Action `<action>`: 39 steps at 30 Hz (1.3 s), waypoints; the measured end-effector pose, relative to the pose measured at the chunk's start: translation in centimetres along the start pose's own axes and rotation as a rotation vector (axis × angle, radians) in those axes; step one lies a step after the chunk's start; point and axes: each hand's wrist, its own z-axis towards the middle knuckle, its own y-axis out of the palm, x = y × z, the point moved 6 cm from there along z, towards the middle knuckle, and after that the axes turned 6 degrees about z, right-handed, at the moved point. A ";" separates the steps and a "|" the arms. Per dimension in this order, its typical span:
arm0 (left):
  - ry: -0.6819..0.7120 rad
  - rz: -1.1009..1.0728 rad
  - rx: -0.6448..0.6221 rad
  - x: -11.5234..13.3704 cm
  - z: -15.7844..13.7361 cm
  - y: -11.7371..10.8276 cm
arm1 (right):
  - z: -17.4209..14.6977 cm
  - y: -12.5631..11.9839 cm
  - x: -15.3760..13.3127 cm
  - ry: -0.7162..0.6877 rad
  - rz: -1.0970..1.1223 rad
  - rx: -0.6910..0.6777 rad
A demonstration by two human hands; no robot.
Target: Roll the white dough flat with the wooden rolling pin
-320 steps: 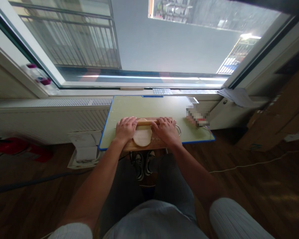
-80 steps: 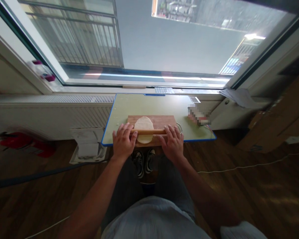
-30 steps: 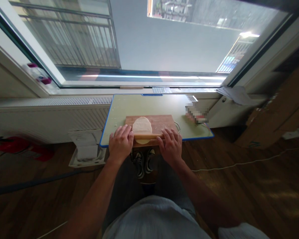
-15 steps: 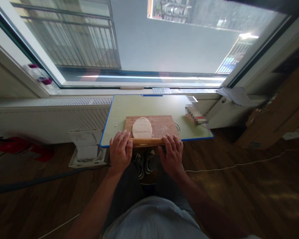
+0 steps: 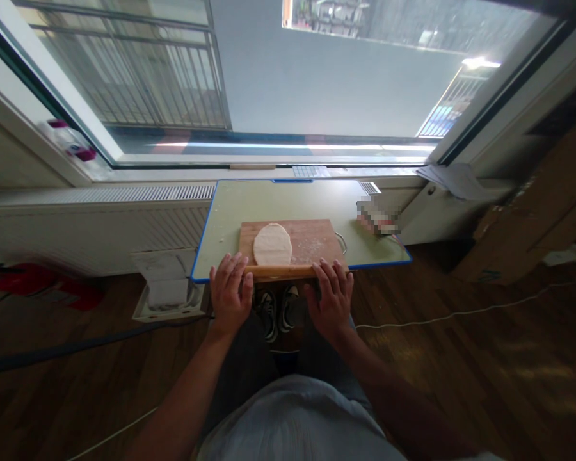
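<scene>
Pin (image 5: pixel 281 271) rolled to near bd (image 5: pixel 310 228) edge | R of dough (image 5: pixel 272 244): room, prob. flour (image 5: pixel 312 244)

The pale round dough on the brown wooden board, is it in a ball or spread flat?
Spread flat: the dough lies as a wide disc on the board, its near side at the tan wooden rolling pin.

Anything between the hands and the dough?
Yes: the rolling pin, with the left hand and right hand at its ends, lies across the cutting board at the near edge of the dough. Nothing else visible intervenes.
</scene>
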 end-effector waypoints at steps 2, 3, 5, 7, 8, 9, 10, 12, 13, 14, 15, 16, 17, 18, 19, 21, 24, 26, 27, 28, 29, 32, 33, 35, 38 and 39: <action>-0.003 0.010 -0.009 0.0 0.3 0.0 | 0.4 -0.1 0.0 -0.007 -0.003 -0.003; -0.006 0.014 -0.015 0.0 0.5 0.0 | 0.7 -0.1 0.0 -0.007 -0.004 -0.005; -0.013 0.017 -0.033 0.2 1.0 -0.1 | 1.2 -0.1 0.1 -0.002 -0.001 -0.008; -0.025 0.021 -0.053 0.4 1.6 -0.3 | 1.8 -0.1 0.1 0.002 0.010 -0.012; -0.032 0.023 -0.062 0.6 1.8 -0.4 | 2.1 -0.1 0.1 0.001 0.015 -0.014; -0.040 0.026 -0.072 0.7 2.0 -0.4 | 2.4 -0.1 0.1 0.000 0.020 -0.017; -0.048 0.030 -0.081 0.8 2.2 -0.5 | 2.7 0.0 0.1 0.000 0.023 -0.021; -0.063 0.037 -0.096 1.0 2.7 -0.5 | 3.3 0.1 0.1 0.003 0.028 -0.027; -0.069 0.041 -0.102 1.0 2.9 -0.5 | 3.6 0.1 0.2 0.004 0.030 -0.030; -0.074 0.045 -0.107 1.1 3.1 -0.5 | 3.9 0.2 0.2 0.005 0.032 -0.033; -0.079 0.050 -0.112 1.2 3.3 -0.5 | 4.2 0.3 0.3 0.007 0.034 -0.034; -0.084 0.056 -0.117 1.2 3.5 -0.5 | 4.5 0.4 0.3 0.009 0.038 -0.035; -0.090 0.062 -0.122 1.3 3.7 -0.4 | 4.8 0.5 0.4 0.010 0.044 -0.037; -0.097 0.069 -0.127 1.3 3.9 -0.4 | 5.0 0.6 0.5 0.013 0.051 -0.037; -0.107 0.076 -0.131 1.3 4.1 -0.4 | 5.3 0.7 0.6 0.016 0.058 -0.038; -0.127 0.091 -0.139 1.4 4.6 -0.3 | 5.8 1.0 0.7 0.025 0.067 -0.043; -0.153 0.112 -0.160 1.4 5.3 0.0 | 6.7 1.1 0.8 0.044 0.063 -0.051; -0.162 0.127 -0.176 1.3 5.8 0.2 | 7.5 1.3 0.8 0.050 0.053 -0.062; -0.164 0.137 -0.181 1.3 6.1 0.3 | 7.8 1.4 0.7 0.052 0.049 -0.067; -0.162 0.147 -0.183 1.3 6.3 0.5 | 8.2 1.5 0.7 0.054 0.044 -0.069; -0.159 0.158 -0.182 1.3 6.6 0.6 | 8.5 1.6 0.7 0.056 0.041 -0.070; -0.149 0.185 -0.182 1.3 7.5 0.9 | 9.6 2.1 0.8 0.061 0.033 -0.059; -0.152 0.192 -0.186 1.3 7.8 1.1 | 9.9 2.3 0.8 0.064 0.030 -0.053; -0.166 0.202 -0.202 1.2 8.5 1.4 | 10.5 2.7 0.9 0.074 0.023 -0.050; -0.206 0.208 -0.236 1.0 9.5 1.7 | 11.2 3.2 1.0 0.089 0.013 -0.072; -0.218 0.207 -0.247 0.9 9.8 1.8 | 11.3 3.4 0.9 0.087 0.010 -0.082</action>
